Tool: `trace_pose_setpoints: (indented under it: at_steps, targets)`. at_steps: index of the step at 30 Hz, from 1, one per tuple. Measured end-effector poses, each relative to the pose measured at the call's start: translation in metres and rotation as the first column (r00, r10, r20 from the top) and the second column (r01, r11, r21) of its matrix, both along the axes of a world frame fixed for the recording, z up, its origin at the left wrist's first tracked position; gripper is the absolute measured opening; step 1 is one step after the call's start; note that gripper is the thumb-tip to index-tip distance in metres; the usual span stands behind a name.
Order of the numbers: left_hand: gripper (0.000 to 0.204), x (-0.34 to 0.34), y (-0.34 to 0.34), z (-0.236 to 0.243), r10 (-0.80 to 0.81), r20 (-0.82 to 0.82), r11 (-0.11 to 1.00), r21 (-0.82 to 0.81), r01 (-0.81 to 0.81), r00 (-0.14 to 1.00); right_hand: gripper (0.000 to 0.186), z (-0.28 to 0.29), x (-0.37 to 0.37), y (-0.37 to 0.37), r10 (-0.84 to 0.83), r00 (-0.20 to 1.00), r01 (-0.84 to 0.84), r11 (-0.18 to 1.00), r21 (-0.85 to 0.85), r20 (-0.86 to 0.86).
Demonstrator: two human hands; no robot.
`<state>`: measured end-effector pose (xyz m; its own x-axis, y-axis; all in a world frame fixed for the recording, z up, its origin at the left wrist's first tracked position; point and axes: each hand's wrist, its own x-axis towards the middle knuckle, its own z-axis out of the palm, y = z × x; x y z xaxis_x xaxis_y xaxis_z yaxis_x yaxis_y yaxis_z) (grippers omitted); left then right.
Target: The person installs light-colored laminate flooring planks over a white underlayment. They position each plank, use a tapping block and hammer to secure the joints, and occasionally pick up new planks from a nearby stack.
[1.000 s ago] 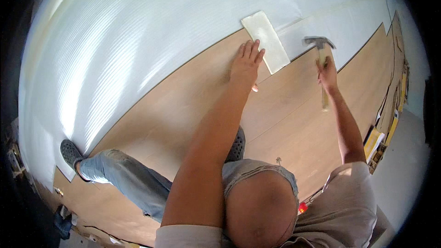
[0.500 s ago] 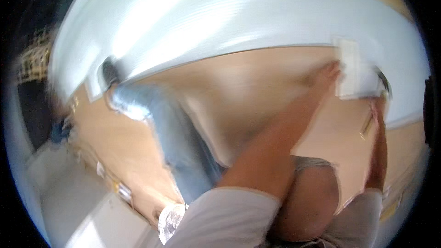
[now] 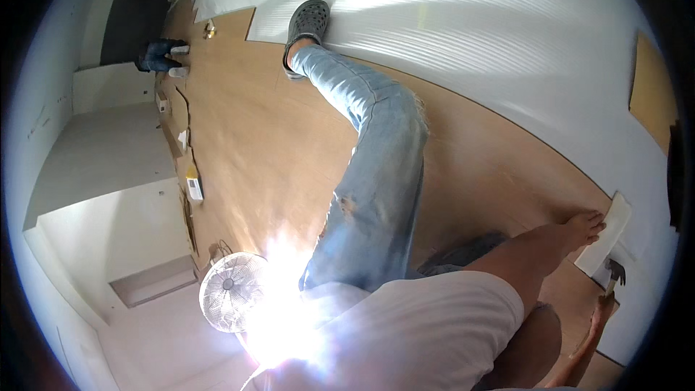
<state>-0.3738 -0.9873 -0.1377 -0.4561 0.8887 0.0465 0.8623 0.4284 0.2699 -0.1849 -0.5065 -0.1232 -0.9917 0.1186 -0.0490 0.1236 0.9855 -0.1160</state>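
Note:
My left hand lies with its fingers spread against the edge of a pale flat block. The block sits where the brown boards meet the whitish ribbed sheet. Close by at the lower right, my right hand is wrapped round the handle of a claw hammer. The hammer's dark head is beside the block's near end, and I cannot tell whether they touch. My leg in light blue jeans stretches across the boards, with a dark clog on the foot.
A round caged fan stands at the lower left, beside a very bright glare. Along the left wall lie scraps and a small yellow and white box. Another person is low down at the far left. A tan board piece is at the right.
The view has swung and become sharper, so my hands, the block and the hammer now appear lower right. The hammer, blurred before, shows plainly. My left hand stays at the block.

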Motion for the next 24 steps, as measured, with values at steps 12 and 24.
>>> trace_pose_setpoints:
  at_steps: [12, 24]
  targets:
    - [0.072, 0.014, -0.042, -0.026, 0.045, -0.017, 0.974, -0.221, -0.047, 0.999, 0.05, -0.001, -0.062, -0.111, -0.475, 0.694, 0.668, 0.705, -0.237, 0.541]
    - [0.069, 0.011, -0.048, -0.02, 0.018, -0.021, 0.959, -0.281, -0.023, 1.0, 0.039, -0.006, -0.059, -0.133, -0.452, 0.748, 0.625, 0.726, -0.287, 0.486]
